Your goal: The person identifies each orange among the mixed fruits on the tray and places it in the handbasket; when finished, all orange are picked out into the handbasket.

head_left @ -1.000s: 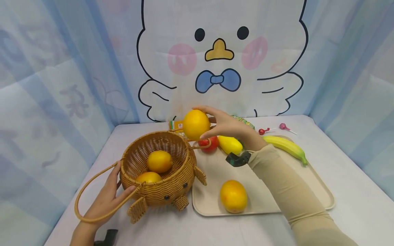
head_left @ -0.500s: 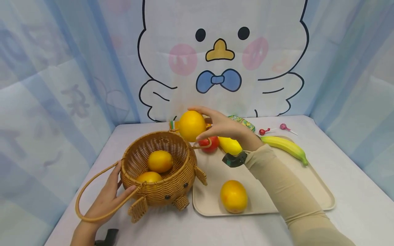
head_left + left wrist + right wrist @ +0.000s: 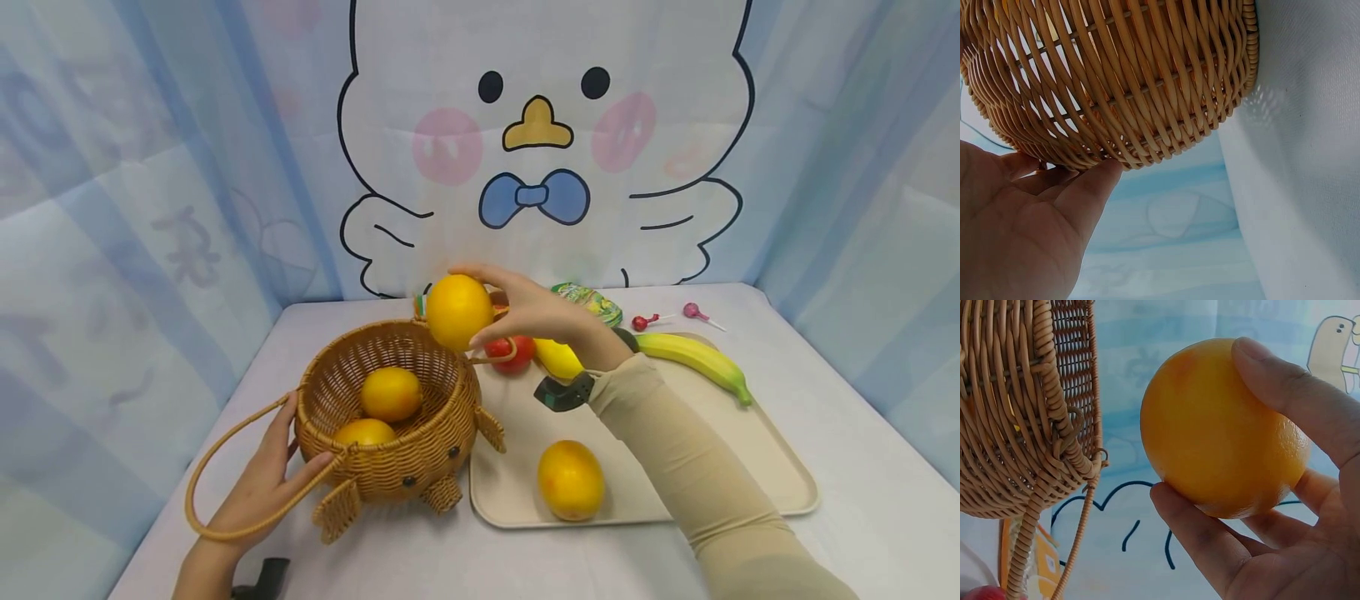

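My right hand (image 3: pixel 536 312) holds a round, yellow-orange mango (image 3: pixel 1210 431) between thumb and fingers, raised just beyond the back right rim of the wicker basket (image 3: pixel 378 471). Two more yellow-orange mangoes lie inside: one mango (image 3: pixel 392 393) near the middle, another mango (image 3: pixel 364 432) partly hidden by the front rim. The basket has an animal face and a handle loop on each side. My left hand (image 3: pixel 251 492) rests against its left outer wall, thumb and fingers spread; in the left wrist view its fingertips touch the weave (image 3: pixel 1135 81). The left handle loop (image 3: pixel 197 467) hangs across that hand.
Right of the basket is a beige tray (image 3: pixel 637 467) bearing a mango (image 3: pixel 571 481), a banana (image 3: pixel 693 360), a yellow pear (image 3: pixel 557 358) and a red fruit (image 3: pixel 512 357). Behind lie a green packet (image 3: pixel 592 304) and two lollipops, one red (image 3: pixel 640 322), one pink (image 3: pixel 692 310).
My right hand has carried the mango left and slightly down, closer to the basket's rim. The left hand and basket stay in place.
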A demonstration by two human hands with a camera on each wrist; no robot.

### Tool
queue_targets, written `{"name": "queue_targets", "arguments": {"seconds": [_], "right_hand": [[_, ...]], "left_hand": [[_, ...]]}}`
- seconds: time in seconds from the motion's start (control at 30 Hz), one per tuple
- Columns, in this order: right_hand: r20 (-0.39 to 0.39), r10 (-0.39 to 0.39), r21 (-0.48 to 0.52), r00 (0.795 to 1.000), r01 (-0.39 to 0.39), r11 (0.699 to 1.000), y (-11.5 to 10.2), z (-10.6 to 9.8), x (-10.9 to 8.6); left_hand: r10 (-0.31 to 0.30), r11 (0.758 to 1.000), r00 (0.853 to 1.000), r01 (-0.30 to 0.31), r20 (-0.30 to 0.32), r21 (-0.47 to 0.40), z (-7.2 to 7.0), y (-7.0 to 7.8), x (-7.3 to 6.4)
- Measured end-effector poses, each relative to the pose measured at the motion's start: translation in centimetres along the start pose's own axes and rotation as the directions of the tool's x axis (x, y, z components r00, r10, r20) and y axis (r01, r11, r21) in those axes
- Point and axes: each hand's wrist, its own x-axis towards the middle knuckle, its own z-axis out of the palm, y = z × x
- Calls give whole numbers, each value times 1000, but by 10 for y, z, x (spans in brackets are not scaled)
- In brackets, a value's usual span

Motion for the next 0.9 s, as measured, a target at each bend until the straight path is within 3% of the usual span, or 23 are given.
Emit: {"name": "queue_targets", "arguments": {"seconds": [0.9], "right_hand": [[82,-8,-28,997,10,1000,-5,18,21]], "left_hand": [[5,1000,1000,-5,2,-12,0,0,0]]}}
